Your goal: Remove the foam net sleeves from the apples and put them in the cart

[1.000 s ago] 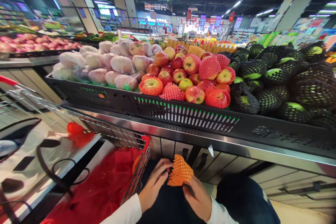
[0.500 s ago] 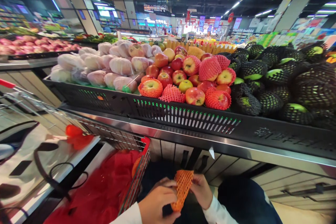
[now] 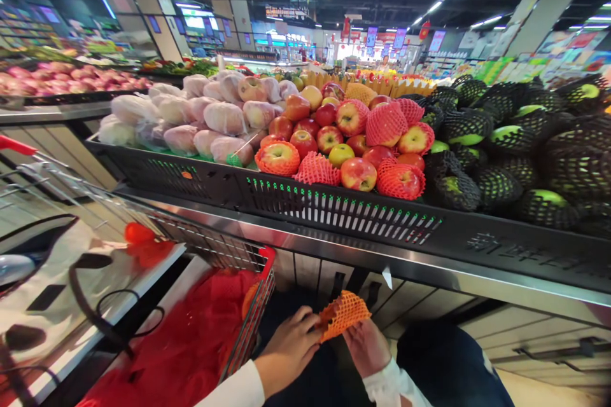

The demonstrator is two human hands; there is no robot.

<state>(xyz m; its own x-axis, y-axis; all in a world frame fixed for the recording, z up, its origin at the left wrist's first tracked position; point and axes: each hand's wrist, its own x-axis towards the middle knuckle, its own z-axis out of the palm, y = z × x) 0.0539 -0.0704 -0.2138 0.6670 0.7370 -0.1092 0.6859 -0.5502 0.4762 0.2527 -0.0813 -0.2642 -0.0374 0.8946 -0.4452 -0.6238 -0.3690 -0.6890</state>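
An orange foam fruit net (image 3: pixel 347 314) is held between my two hands, low in front of the display. My left hand (image 3: pixel 293 343) grips its left end, with the fingers laid over the edge. Under its right side, my right hand (image 3: pixel 366 344) pinches the net from below with thumb and fingers. The net looks limp and flattened, and I see no fruit inside it. Above my hands, red apples (image 3: pixel 359 174) are piled in a black slotted tray (image 3: pixel 334 206), some wrapped in red foam nets (image 3: pixel 317 168).
A shopping cart (image 3: pixel 258 305) with red netting (image 3: pixel 191 331) inside stands at my left. Bagged fruit (image 3: pixel 223 119) lies left of the apples, and green fruit in black nets (image 3: pixel 501 187) lies right. Cabinet doors (image 3: pixel 515 331) are under the metal ledge (image 3: pixel 458 278).
The orange net has turned from upright to slanting sideways and risen a little. My right hand has rolled underneath it, and my left hand has shifted over its left end.
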